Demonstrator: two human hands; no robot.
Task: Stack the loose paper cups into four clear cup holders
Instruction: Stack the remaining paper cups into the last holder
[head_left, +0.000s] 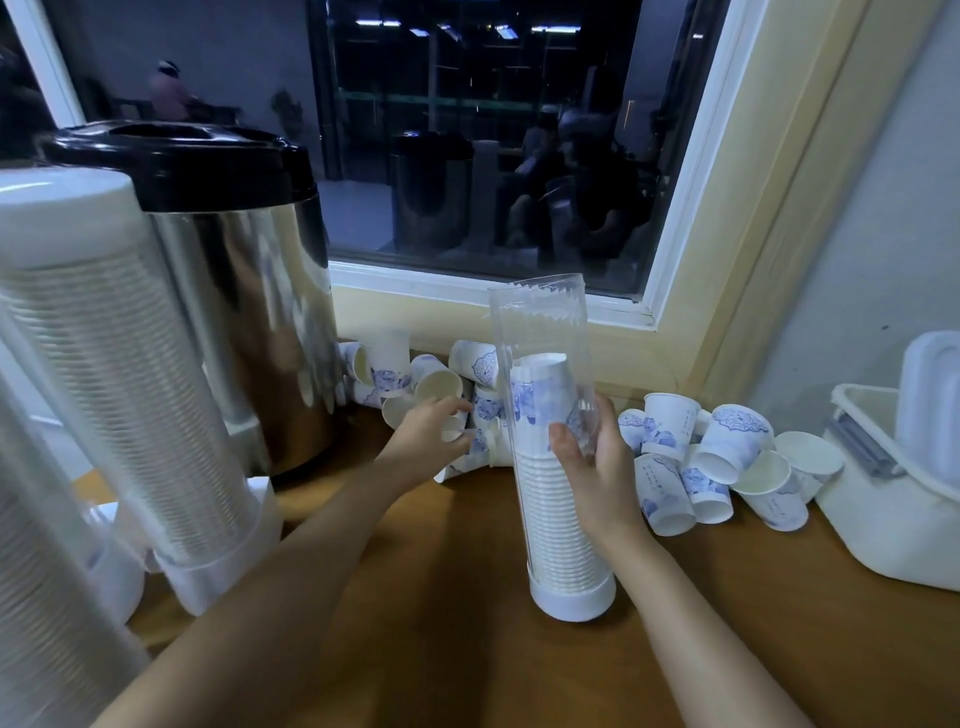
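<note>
The right hand (592, 460) grips the upright, half-filled clear plastic cup holder (540, 332) on the brown wooden counter (441, 597), while the left hand (426, 436) curls around a white-and-blue loose paper cup (460, 435).

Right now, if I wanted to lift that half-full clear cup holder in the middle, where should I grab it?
Probably wrap a hand round the cup holder at mid-height, from the near right, as the right hand does. It stands tall and narrow on a small white base, and loose cups crowd its left and back.
</note>
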